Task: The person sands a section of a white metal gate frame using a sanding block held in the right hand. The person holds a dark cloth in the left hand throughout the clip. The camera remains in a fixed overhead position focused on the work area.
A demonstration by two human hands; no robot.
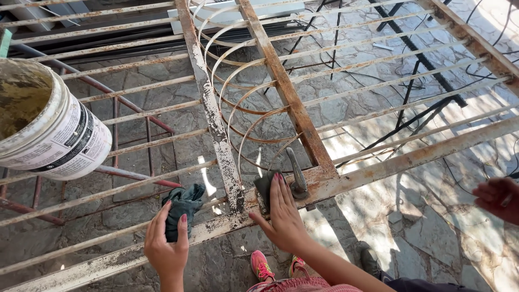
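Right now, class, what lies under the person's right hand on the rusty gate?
Under the right hand lies a dark sanding pad, pressed flat on the gate frame beside the handle. The palm covers most of the pad, so the metal beneath cannot be seen.

Right hand (284,216) pressing a dark sanding pad (263,186) on a rusty white metal gate (216,124), left hand (166,246) beside it in a grip on a dark rag (183,208), paint bucket (46,127) far left of that grip

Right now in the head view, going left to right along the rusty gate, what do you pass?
White bucket → left hand on a dark rag → right hand pressing a grey sanding pad → gate handle → another person's hand at the right edge.
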